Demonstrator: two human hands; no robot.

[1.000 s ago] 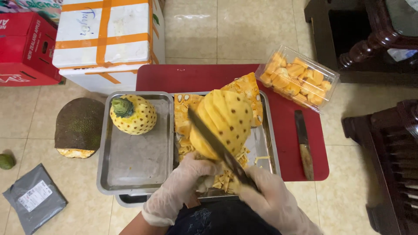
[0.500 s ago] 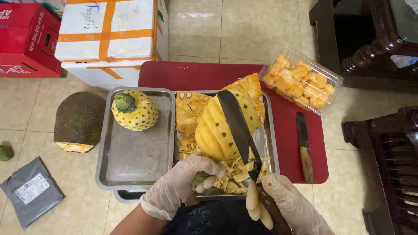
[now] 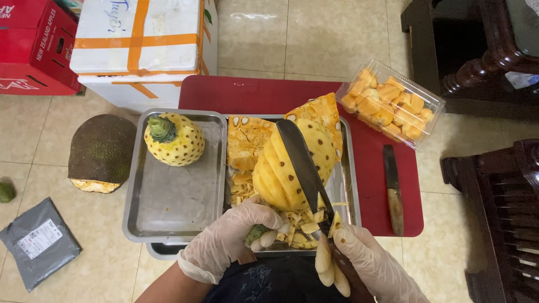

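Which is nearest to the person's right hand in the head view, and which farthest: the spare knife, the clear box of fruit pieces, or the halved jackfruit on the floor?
From the right hand:
1. Spare knife, right, on the red mat.
2. Clear box, upper right.
3. Halved jackfruit, far left, on the floor.

My right hand [image 3: 368,264] hides the knife [image 3: 300,163] handle; the red box [image 3: 31,47] is cut off at the left edge
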